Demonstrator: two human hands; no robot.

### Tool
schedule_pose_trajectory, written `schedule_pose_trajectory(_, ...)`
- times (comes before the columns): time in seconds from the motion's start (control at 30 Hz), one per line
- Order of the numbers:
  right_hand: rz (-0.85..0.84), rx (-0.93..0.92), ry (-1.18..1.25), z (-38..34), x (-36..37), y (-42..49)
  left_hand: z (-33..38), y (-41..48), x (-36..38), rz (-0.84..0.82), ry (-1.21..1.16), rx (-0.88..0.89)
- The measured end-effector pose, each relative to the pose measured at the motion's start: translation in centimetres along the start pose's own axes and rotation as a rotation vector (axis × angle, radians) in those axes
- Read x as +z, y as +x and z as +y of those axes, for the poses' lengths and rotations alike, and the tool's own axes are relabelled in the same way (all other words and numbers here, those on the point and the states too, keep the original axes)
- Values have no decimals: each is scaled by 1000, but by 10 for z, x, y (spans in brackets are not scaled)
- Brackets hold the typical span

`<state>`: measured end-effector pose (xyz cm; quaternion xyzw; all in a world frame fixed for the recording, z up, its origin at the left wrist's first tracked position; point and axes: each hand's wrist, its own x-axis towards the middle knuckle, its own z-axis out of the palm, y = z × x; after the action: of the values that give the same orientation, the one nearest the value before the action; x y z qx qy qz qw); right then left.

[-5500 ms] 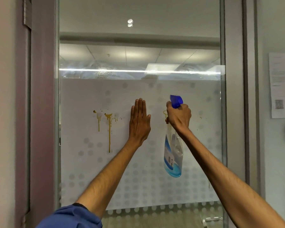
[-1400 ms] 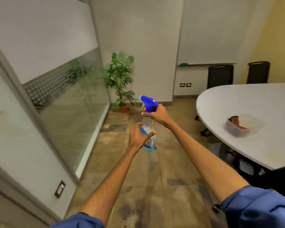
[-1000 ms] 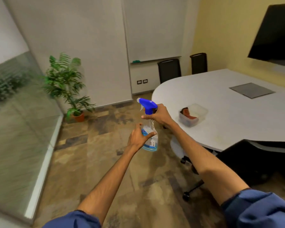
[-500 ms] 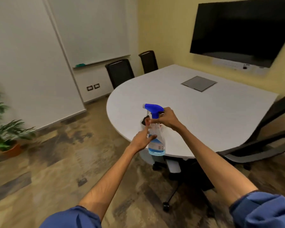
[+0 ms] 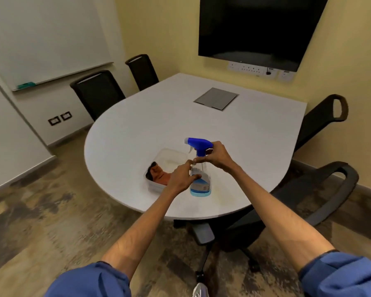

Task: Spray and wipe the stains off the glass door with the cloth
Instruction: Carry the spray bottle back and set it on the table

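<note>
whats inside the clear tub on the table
A crumpled brown cloth lies at the near end of the clear tub; the far end looks bare. The left hand covers the near corner.

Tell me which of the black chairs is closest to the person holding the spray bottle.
The armchair at the table's near right edge, beside the right arm. The other three sit farther round the table.

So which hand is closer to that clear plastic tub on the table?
The left hand. It overlaps the clear tub's near right corner while gripping the spray bottle's body. The right hand is further right, holding the bottle's neck under the blue trigger head.
</note>
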<state>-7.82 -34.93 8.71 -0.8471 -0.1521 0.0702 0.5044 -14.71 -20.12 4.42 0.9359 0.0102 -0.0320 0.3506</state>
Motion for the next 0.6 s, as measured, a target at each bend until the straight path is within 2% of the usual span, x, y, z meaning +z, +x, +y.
schedule_pose_trajectory(0.3, 44, 55, 30, 63, -5, 68, -12, 92, 28, 14, -42, -26)
schedule_pose_trajectory(0.6, 136, 153, 73, 106, -2, 95, -24, 146, 58, -63, -158, -46)
